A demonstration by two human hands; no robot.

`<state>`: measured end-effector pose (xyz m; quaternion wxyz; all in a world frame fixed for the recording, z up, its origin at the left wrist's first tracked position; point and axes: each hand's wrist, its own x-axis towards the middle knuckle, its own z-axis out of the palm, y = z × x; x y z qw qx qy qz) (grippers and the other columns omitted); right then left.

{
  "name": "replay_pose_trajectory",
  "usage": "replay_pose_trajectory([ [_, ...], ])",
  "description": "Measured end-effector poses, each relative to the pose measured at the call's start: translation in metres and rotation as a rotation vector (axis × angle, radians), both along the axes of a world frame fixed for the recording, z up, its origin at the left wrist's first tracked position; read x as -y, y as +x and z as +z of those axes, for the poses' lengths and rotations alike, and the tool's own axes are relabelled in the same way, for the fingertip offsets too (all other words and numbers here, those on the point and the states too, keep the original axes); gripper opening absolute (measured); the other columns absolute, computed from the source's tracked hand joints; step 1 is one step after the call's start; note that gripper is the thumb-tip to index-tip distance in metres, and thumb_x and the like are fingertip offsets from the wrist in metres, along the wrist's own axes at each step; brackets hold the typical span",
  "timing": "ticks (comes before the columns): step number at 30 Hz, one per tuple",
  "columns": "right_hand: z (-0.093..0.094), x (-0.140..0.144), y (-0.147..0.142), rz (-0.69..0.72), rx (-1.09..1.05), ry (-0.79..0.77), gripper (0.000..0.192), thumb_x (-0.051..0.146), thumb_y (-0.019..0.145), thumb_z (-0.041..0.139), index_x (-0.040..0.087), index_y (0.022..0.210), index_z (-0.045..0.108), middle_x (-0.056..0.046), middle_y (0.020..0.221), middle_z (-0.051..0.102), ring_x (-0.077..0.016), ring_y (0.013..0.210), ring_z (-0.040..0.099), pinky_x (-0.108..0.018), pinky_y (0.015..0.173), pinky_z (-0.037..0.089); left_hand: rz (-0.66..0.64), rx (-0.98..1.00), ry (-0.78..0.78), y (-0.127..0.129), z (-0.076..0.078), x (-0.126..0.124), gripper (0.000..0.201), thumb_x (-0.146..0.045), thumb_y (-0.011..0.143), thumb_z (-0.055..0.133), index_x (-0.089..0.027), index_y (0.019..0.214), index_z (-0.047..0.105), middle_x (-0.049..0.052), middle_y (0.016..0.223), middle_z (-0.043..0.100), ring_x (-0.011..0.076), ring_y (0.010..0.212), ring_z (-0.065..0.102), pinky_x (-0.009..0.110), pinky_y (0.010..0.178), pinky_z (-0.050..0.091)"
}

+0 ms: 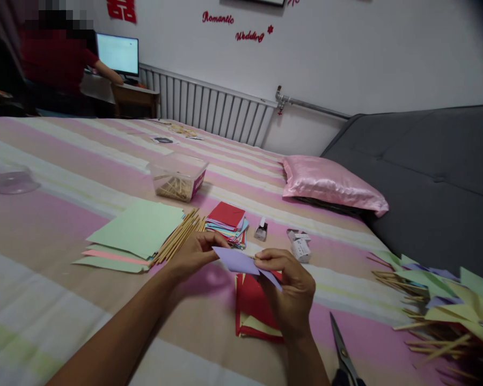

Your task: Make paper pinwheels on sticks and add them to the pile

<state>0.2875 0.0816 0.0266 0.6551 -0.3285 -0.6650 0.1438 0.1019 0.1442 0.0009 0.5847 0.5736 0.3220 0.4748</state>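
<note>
Both of my hands hold a lilac paper square [241, 262] above the striped bed cover. My left hand [193, 254] pinches its left edge and my right hand [290, 289] grips its right corner. Under my right hand lies a small pile of red and yellow cut papers [253, 316]. A bundle of wooden sticks [177, 238] lies just left of my left hand. Behind the lilac sheet sits a stack of small coloured squares with a red one on top [227, 220].
Large green and pink sheets [137, 230] lie at left, a clear box of sticks [177, 181] behind them. Scissors [343, 354] lie at the lower right, finished paper pinwheels [446, 300] at far right. A stapler [261, 229], a small box [300, 245], a pink pillow [330, 185], a person at a desk [60, 64].
</note>
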Motion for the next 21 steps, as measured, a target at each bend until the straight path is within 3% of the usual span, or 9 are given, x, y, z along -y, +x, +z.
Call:
replay_pose_trajectory([
  [21,-0.0005,0.0003,-0.0004,0.006,0.011,-0.025,0.016,0.006,0.069,0.068,0.021,0.075,0.067,-0.003,0.084,0.066,-0.0165,0.080,0.064,-0.029,0.071,0.052,0.006,0.037,-0.037,0.0003,-0.0031,-0.0010,0.017,-0.026,0.063,0.074,-0.015,0.072,0.065,0.001,0.067,0.065,0.0102,0.055,0.055,0.021,0.055,0.042],
])
